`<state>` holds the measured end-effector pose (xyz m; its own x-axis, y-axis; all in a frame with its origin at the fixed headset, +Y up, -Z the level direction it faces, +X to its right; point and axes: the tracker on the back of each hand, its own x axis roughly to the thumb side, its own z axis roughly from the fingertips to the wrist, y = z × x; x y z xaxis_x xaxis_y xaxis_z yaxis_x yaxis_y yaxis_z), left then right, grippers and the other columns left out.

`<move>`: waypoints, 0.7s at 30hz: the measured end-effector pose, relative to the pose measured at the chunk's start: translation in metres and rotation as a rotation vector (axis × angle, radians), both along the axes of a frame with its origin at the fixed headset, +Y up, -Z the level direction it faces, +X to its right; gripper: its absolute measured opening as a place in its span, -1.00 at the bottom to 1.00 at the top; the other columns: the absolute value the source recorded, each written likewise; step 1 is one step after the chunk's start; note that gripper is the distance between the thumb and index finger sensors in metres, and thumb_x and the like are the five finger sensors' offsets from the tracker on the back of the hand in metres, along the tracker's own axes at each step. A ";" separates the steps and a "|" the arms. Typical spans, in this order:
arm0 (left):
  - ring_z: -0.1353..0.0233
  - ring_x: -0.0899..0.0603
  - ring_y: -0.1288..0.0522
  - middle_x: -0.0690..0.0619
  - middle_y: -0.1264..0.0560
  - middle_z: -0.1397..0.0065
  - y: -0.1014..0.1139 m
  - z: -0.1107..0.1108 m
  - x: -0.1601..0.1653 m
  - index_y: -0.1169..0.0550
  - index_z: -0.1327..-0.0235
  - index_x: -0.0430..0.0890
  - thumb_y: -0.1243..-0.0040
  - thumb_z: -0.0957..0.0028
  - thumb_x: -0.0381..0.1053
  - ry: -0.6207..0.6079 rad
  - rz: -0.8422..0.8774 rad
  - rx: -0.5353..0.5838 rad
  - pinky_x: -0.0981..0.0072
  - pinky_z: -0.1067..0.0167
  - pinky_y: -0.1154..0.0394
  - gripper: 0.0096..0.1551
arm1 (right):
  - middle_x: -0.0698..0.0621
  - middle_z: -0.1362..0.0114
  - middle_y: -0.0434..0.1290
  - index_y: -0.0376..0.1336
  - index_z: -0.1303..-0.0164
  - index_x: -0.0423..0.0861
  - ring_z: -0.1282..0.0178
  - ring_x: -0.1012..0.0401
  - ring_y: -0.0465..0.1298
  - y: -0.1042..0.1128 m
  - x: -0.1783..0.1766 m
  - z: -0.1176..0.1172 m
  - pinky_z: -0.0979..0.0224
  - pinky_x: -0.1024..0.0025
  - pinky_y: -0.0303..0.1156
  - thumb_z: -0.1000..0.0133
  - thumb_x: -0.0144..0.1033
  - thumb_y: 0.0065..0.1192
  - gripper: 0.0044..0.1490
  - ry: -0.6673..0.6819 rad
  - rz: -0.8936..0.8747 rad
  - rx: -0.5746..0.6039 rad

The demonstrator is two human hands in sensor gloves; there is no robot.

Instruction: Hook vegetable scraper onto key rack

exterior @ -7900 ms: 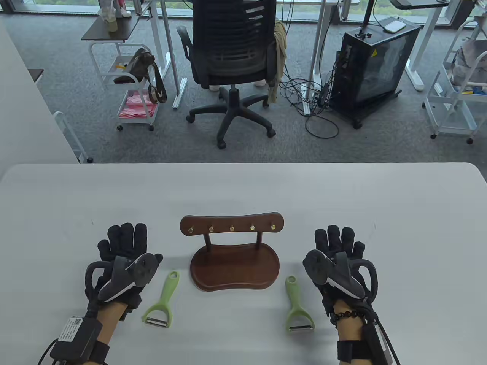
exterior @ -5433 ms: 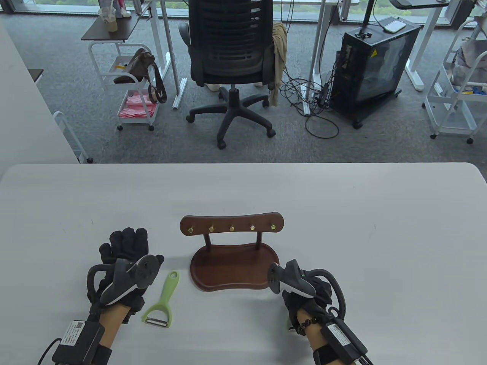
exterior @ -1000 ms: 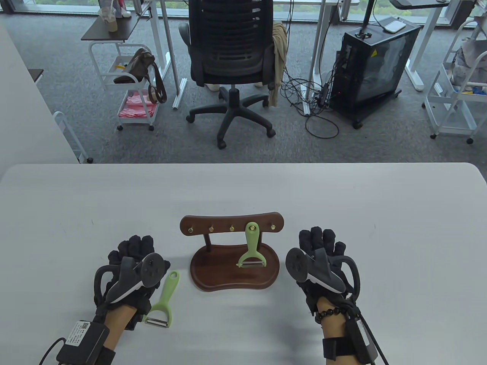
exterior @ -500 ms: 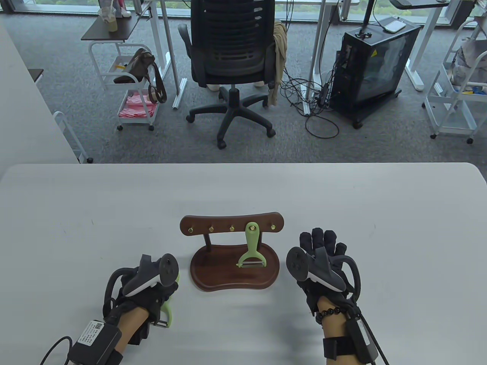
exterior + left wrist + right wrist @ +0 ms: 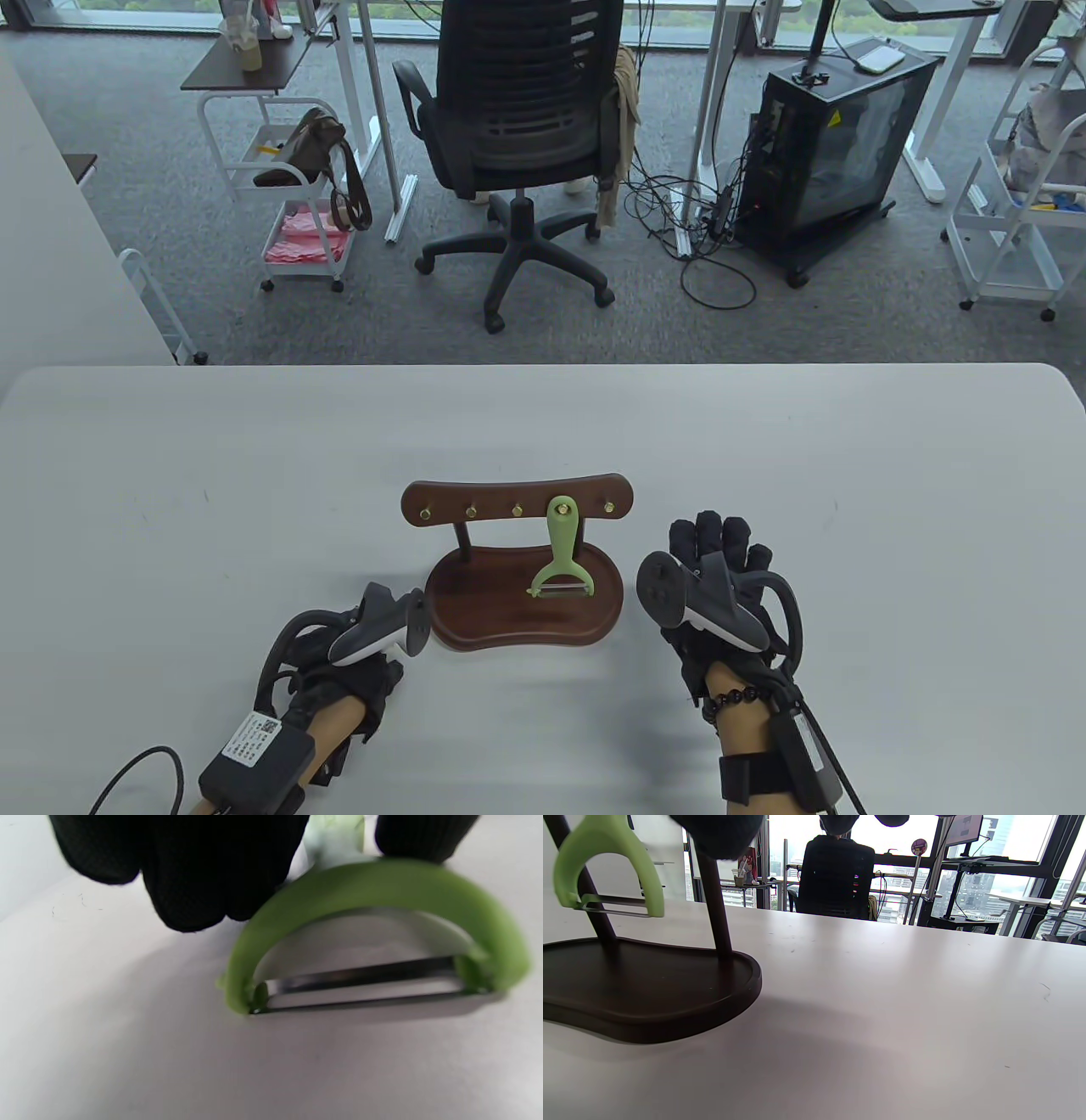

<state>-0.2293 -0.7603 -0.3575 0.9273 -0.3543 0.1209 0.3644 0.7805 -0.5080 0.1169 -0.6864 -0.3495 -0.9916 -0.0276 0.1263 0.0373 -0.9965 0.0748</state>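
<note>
Left hand [image 5: 339, 679] gripping a light-green plastic vegetable scraper [image 5: 373, 938] low over the white tabletop [image 5: 848, 475] (another hooked on the dark wooden key rack [image 5: 517, 501]), right hand [image 5: 721, 577] flat, open.

Office workspace. Grey carpet floor [image 5: 212, 280]. Black mesh swivel chair [image 5: 517, 127] at 12 o'clock beyond white table [image 5: 764, 458]. White height-adjustable desk legs [image 5: 708, 110] behind chair. Black PC tower on castors [image 5: 827, 153] at 1 o'clock, loose cables [image 5: 696, 246] beside it. White rolling carts at 11 o'clock [image 5: 297, 204] and 2 o'clock [image 5: 1018, 204]. Floor-to-ceiling windows [image 5: 971, 895], city buildings outside.
</note>
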 end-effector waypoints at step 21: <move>-0.06 -0.23 -0.72 -0.19 -0.64 -0.13 -0.003 -0.002 -0.002 -0.53 -0.27 -0.37 -0.14 -0.19 0.19 -0.008 0.067 0.047 -0.29 -0.21 -0.55 -0.29 | -0.60 -0.67 -0.21 -0.19 -0.69 -0.50 -0.58 -0.58 -0.13 0.000 -0.001 0.000 -0.46 -0.61 -0.09 -0.27 -0.06 0.05 0.07 -0.001 0.004 -0.005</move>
